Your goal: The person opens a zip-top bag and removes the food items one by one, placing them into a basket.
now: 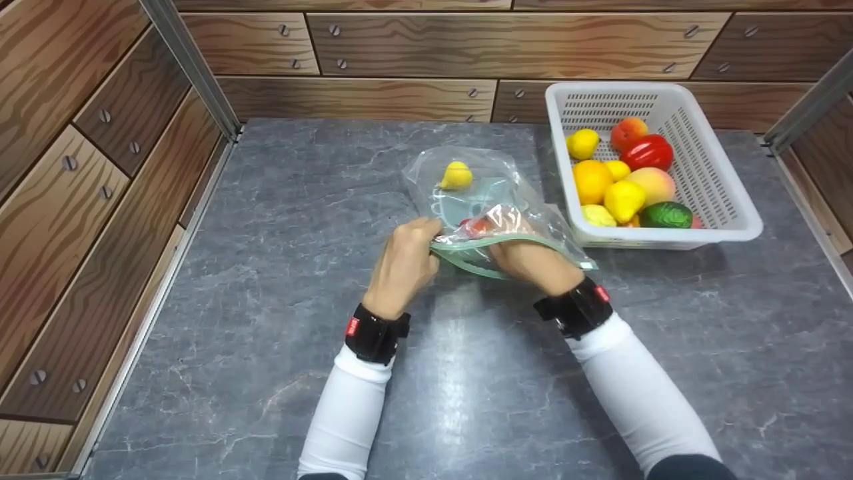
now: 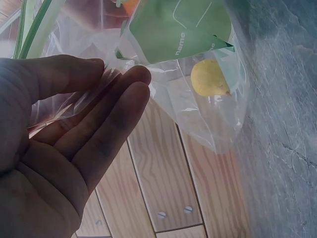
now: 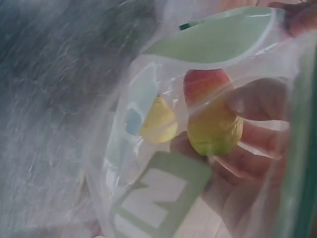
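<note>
A clear zip bag point(image 1: 490, 200) with a green zip edge lies on the table, its mouth toward me. My left hand point(image 1: 406, 263) pinches the left end of the mouth; in the left wrist view the thumb and fingers point(image 2: 106, 119) close on the clear plastic. Through the mouth reaches my right hand point(image 1: 533, 265), with its fingers inside the bag. There it grips an elongated fruit point(image 3: 213, 116), red at one end and yellow-green at the other, seen through the plastic. Deeper in the bag lies a small yellow fruit point(image 1: 456, 176), tapered at one end.
To the right of the bag stands a white slotted basket point(image 1: 723, 180) holding several fruits and vegetables, among them an orange point(image 1: 592, 181), a red pepper-like piece point(image 1: 648, 153) and a dark green piece point(image 1: 666, 215). Wood-patterned panels point(image 1: 426, 43) border the grey marbled table point(image 1: 280, 267).
</note>
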`<action>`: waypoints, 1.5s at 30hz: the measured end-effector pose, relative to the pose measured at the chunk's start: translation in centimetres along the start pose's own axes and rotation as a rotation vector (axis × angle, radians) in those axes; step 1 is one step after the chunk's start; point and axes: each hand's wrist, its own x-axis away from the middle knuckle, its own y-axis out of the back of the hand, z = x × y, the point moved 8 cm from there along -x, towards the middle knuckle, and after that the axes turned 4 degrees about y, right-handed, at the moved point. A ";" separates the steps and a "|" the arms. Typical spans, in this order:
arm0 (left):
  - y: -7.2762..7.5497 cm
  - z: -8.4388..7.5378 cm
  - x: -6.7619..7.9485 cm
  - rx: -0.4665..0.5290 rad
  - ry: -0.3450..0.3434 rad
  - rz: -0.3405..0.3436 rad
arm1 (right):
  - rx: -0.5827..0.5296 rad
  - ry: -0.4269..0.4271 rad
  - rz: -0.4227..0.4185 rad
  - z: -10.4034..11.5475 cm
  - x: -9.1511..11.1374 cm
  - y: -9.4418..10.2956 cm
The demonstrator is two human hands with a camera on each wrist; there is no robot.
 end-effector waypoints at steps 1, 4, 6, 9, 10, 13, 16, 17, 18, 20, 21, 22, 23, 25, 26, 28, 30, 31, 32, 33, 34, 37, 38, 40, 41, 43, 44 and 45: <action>0.0 0.0 0.0 -0.004 0.000 0.000 | 0.060 -0.018 -0.106 0.0 0.5 0.7; 0.0 -0.1 0.0 -0.003 -0.002 0.005 | -0.472 -0.138 -0.339 -1.2 1.5 1.5; -0.1 -0.1 0.0 0.000 -0.001 0.014 | -0.600 -0.166 -0.350 -1.4 1.8 1.2; -0.1 -0.1 0.0 0.002 -0.001 0.021 | -0.723 -0.201 -0.335 -1.5 2.2 0.9; -0.1 -0.1 0.0 0.000 -0.001 0.020 | -0.749 -0.213 -0.325 -1.5 2.3 0.8; -0.1 -0.1 0.0 -0.001 -0.001 0.018 | -0.835 -0.244 -0.297 -1.5 2.7 0.7; 0.0 -0.1 0.0 -0.001 0.003 0.018 | -0.904 -0.264 -0.291 -1.4 3.0 0.8; 0.0 -0.1 0.0 -0.001 0.005 0.020 | -0.927 -0.269 -0.296 -1.4 3.2 0.9; 0.1 -0.2 0.0 -0.001 0.007 0.021 | -0.944 -0.270 -0.301 -1.4 3.3 1.0; 0.0 -0.2 0.0 -0.003 0.010 0.023 | -0.969 -0.267 -0.322 -1.4 3.4 1.2; 0.0 -0.2 0.0 -0.006 0.012 0.024 | -0.986 -0.269 -0.334 -1.5 3.5 1.4; 0.1 -0.2 0.0 -0.008 0.013 0.023 | -0.993 -0.272 -0.351 -1.5 3.6 1.5; 0.1 -0.1 0.0 -0.012 0.015 0.019 | -0.999 -0.272 -0.370 -1.5 3.7 1.6; 0.1 -0.1 0.0 -0.018 0.019 0.009 | -1.000 -0.265 -0.417 -1.7 3.9 2.0; 0.2 -0.1 0.0 -0.021 0.021 0.003 | -0.995 -0.260 -0.447 -1.7 4.0 2.2; 0.3 0.0 0.0 -0.035 0.024 -0.008 | -0.974 -0.246 -0.513 -1.9 4.2 2.7; 0.5 0.0 0.0 -0.045 0.025 -0.016 | -0.971 -0.233 -0.567 -2.2 4.4 3.2; 0.5 0.0 0.0 -0.049 0.023 -0.019 | -0.966 -0.232 -0.587 -2.3 4.6 3.4; 0.6 0.0 -0.1 -0.052 0.023 -0.022 | -0.963 -0.232 -0.602 -2.4 4.7 3.6; 0.7 0.0 -0.1 -0.056 0.023 -0.024 | -0.964 -0.235 -0.611 -2.5 4.9 3.8; 0.7 0.1 -0.1 -0.055 0.022 -0.027 | -0.968 -0.238 -0.612 -2.6 5.0 3.9; 0.8 0.1 -0.1 -0.053 0.024 -0.031 | -0.977 -0.239 -0.592 -2.8 5.3 4.4; 0.8 0.2 -0.1 -0.054 0.025 -0.030 | -0.982 -0.234 -0.581 -2.8 5.4 4.6; 0.8 0.2 0.0 -0.052 0.025 -0.028 | -0.991 -0.224 -0.558 -2.7 5.6 5.0; 0.7 0.2 0.0 -0.052 0.025 -0.028 | -0.996 -0.216 -0.546 -2.7 5.7 5.2; 0.6 0.2 0.0 -0.048 0.025 -0.024 | -1.005 -0.202 -0.529 -2.6 6.0 5.6; 0.5 0.2 0.1 -0.045 0.026 -0.021 | -1.011 -0.196 -0.520 -2.6 6.2 5.7; 0.4 0.2 0.1 -0.041 0.026 -0.018 | -1.020 -0.191 -0.511 -2.6 6.4 5.9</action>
